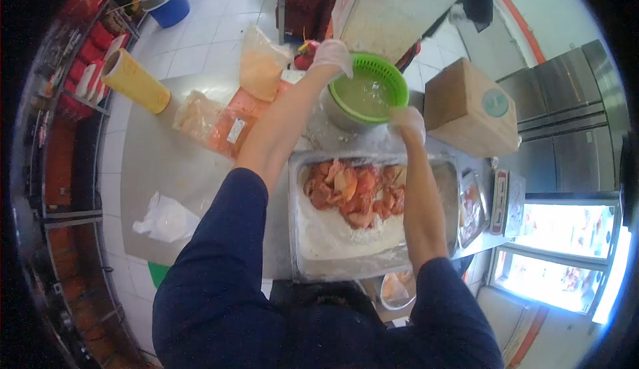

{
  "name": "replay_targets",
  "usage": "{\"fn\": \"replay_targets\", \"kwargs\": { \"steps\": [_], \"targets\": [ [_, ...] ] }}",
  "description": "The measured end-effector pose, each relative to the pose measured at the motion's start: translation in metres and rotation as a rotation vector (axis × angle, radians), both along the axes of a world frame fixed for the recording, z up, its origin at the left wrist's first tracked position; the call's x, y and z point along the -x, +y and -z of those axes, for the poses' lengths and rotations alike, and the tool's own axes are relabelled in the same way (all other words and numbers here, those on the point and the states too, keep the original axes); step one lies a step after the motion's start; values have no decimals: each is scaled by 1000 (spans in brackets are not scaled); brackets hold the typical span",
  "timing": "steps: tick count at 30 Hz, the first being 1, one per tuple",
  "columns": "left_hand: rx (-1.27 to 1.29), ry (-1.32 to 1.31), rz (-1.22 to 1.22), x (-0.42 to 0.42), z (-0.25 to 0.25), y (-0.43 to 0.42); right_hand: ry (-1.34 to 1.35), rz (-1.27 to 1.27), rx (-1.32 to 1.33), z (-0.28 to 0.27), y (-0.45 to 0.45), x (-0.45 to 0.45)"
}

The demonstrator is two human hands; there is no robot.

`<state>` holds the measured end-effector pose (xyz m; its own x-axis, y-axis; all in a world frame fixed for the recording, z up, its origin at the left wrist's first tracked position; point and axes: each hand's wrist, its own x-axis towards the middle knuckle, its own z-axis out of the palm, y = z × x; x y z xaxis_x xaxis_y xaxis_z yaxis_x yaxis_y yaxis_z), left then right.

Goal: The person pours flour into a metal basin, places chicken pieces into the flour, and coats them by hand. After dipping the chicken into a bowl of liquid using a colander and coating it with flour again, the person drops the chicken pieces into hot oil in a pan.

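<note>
A green plastic strainer basket (403,84) sits inside a round container of cloudy liquid at the back of the steel table. My left hand (335,56), in a clear plastic glove, grips its rim on the upper left. At the lower right of the same rim is my right hand (407,124), also gloved and slightly blurred, with its fingers closed at the edge. Closer to me, a steel tray (299,262) holds white flour (339,239) with a heap of raw meat pieces (359,192) on it. My right forearm passes over the tray and hides part of it.
A cardboard box (469,109) stands right of the basket, with a scale (507,202) nearer me. To the left are bags of orange seasoning (259,69), a crumpled white plastic bag (166,217) and a yellow cylinder (136,83). A lit display fridge (556,256) is at right.
</note>
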<state>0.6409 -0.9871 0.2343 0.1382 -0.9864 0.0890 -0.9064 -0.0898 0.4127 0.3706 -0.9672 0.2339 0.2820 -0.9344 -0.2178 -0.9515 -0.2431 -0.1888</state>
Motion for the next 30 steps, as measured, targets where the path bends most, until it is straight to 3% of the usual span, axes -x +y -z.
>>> {"fn": "replay_targets", "kwargs": {
  "steps": [3,6,8,9,11,12,13,15,17,19,21,23,25,26,28,30],
  "targets": [
    [66,-30,-17,-12,61,-52,184,-50,170,-22,-7,-6],
    [72,29,-13,-17,51,-32,290,-221,167,-36,-23,10],
    [120,23,-42,-22,31,-19,198,-415,474,-31,-29,28],
    [36,81,-41,-24,11,-6,197,-404,459,-34,-30,28],
    [-70,141,-38,-22,-21,29,-867,198,-176,-50,-26,29],
    [3,306,-55,-22,-36,47,-936,131,-236,-48,-31,37],
    [80,469,-74,-21,-43,61,-941,135,-244,-41,-38,48],
    [96,435,10,-21,-36,79,-653,-302,134,-20,-53,66],
    [117,390,91,-21,-22,87,-646,-346,184,-6,-56,69],
    [411,282,222,-20,0,92,-643,-396,239,0,-62,72],
    [455,156,260,-21,-3,95,-494,-699,712,3,-64,74],
    [500,30,293,-6,-22,107,-564,-690,724,-1,-72,72],
    [449,296,57,10,-44,119,-642,-693,736,-15,-70,68],
    [453,278,41,14,-49,120,-679,-571,615,-40,-61,63],
    [425,599,-183,16,-53,116,-644,-374,317,-75,-48,61],
    [340,470,-236,19,-51,109,-614,-316,220,-65,-59,53]
  ]
}}
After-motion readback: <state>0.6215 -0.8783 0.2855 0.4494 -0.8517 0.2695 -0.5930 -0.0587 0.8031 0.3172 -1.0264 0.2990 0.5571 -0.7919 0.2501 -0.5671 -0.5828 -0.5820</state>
